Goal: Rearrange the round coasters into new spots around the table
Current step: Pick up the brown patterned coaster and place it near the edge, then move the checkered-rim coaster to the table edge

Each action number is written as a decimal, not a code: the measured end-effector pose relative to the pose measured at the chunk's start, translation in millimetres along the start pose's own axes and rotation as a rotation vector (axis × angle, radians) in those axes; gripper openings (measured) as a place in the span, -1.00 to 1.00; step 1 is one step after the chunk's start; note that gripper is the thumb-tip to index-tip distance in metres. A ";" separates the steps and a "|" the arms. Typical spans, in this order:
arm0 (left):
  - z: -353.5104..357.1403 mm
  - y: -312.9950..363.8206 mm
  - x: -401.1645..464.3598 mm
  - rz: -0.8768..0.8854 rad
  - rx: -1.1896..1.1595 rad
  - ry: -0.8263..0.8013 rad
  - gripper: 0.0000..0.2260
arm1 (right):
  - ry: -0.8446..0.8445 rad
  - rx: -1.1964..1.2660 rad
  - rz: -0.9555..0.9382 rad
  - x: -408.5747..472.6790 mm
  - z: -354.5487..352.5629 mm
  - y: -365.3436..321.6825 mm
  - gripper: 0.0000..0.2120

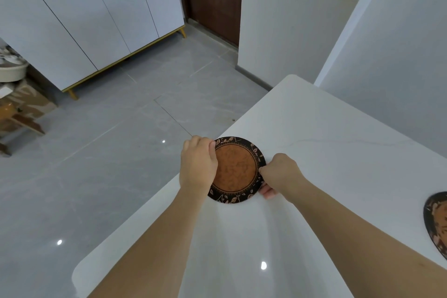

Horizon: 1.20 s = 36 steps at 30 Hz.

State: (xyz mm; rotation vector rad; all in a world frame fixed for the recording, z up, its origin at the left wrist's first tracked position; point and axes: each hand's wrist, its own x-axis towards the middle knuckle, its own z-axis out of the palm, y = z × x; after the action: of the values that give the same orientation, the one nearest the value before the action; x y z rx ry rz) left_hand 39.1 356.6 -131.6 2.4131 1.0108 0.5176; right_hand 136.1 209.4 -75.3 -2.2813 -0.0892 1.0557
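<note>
A round coaster, brown in the middle with a black leaf-patterned rim, lies near the left edge of the white table. My left hand grips its left rim, fingers curled over the edge. My right hand pinches its right rim, with fingertips showing under the coaster. A second coaster of the same pattern lies at the right border of the view, partly cut off.
The table's left edge runs diagonally, with grey tiled floor beyond it. A white cabinet stands at the far left, a white wall borders the table's far side, and a stool with boxes sits at the left.
</note>
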 end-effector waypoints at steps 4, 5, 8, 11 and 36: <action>-2.5 -1.5 0.1 0.005 -0.017 -0.023 -0.77 | 0.019 -0.006 -0.044 -4.1 1.2 6.9 -0.79; -3.9 -0.9 1.7 0.002 -0.013 -0.044 -0.76 | 0.032 -0.003 -0.057 -5.3 -0.7 10.1 -0.77; -11.4 6.6 4.9 -0.041 0.043 -0.080 -0.72 | 0.064 -0.008 -0.079 -12.8 -14.2 20.7 -0.78; -21.0 26.5 -4.1 -0.058 0.071 -0.013 -0.67 | 0.116 -0.074 -0.137 -23.5 -36.4 38.5 -0.85; -32.7 354.6 -326.4 0.154 -0.016 -0.350 -0.62 | 0.278 -0.071 -0.155 -269.4 -296.6 379.9 -0.50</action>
State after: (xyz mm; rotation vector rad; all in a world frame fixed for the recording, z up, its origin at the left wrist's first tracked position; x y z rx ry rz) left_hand 6.4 -94.0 39.3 2.4647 0.6731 0.1414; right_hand 92.3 -329.1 38.3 -2.4176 -0.1884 0.6589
